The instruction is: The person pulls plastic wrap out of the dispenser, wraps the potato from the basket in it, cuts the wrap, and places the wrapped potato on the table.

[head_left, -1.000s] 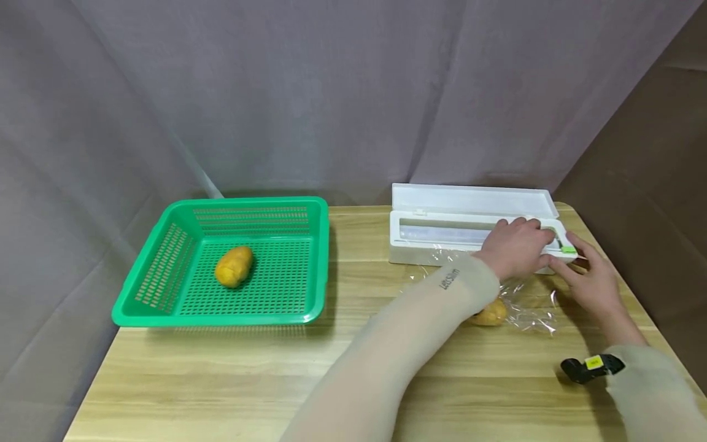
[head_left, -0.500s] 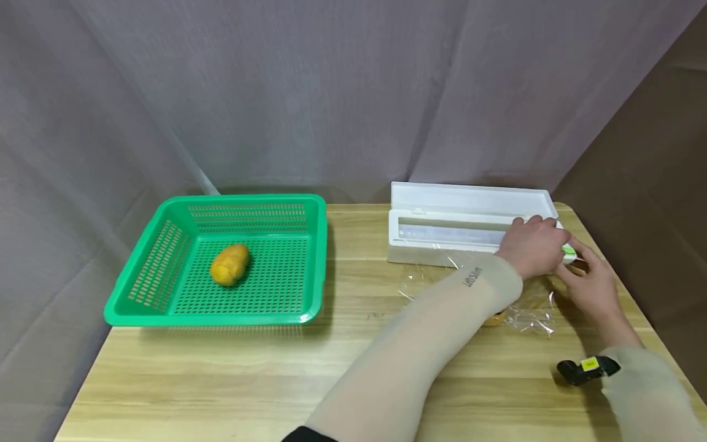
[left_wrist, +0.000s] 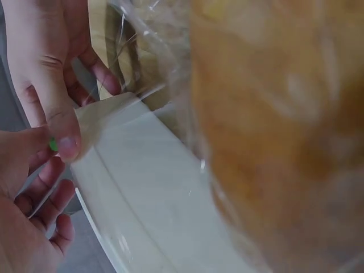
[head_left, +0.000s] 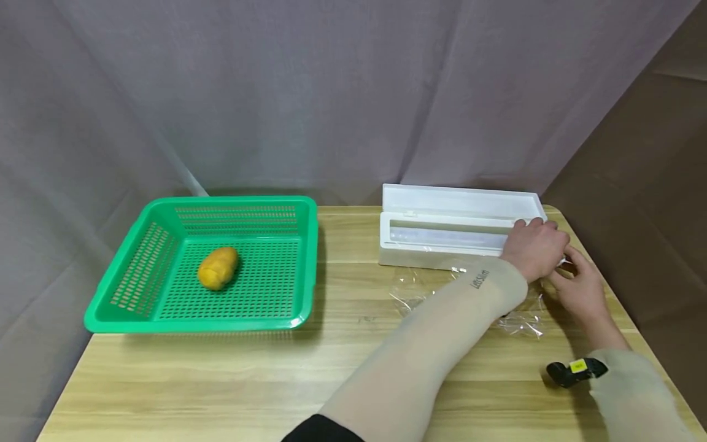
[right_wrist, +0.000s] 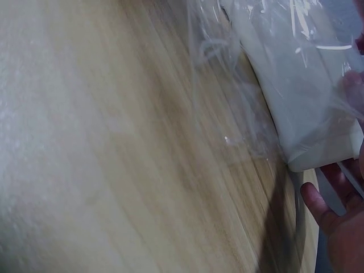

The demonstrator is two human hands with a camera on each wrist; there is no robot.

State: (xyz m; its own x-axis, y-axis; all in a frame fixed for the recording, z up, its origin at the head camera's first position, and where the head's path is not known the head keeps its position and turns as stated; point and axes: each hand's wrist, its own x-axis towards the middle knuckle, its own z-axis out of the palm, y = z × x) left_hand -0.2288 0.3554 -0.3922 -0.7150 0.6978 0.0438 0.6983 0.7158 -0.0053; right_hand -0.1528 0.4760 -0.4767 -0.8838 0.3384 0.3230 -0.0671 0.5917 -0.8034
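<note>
A white cling film box [head_left: 420, 258] stands at the table's back right, its lid [head_left: 464, 199] tipped back and a film roll [head_left: 447, 236] showing inside. My left hand [head_left: 533, 248] is over the box's right end; in the left wrist view its fingers pinch a small green slider [left_wrist: 53, 144]. With thumb on the front and fingers round the end, my right hand [head_left: 581, 288] grips the box's right end. Clear film [head_left: 409, 291] hangs from the box onto the table. A yellow-orange oval fruit or tuber [left_wrist: 267, 131] lies under film, close to the left wrist camera; my left forearm hides it in the head view.
At the left, a green plastic basket [head_left: 306, 294] holds one similar yellow-orange piece [head_left: 218, 268]. Grey curtain [head_left: 276, 98] hangs behind the wooden table [head_left: 221, 387], brown cloth [head_left: 652, 202] at its right. A black wrist device [head_left: 577, 371] sits by my right sleeve.
My left hand has moved right along the box top to its right end and now covers the green slider. The right hand keeps its grip on that end. The head view has shifted slightly.
</note>
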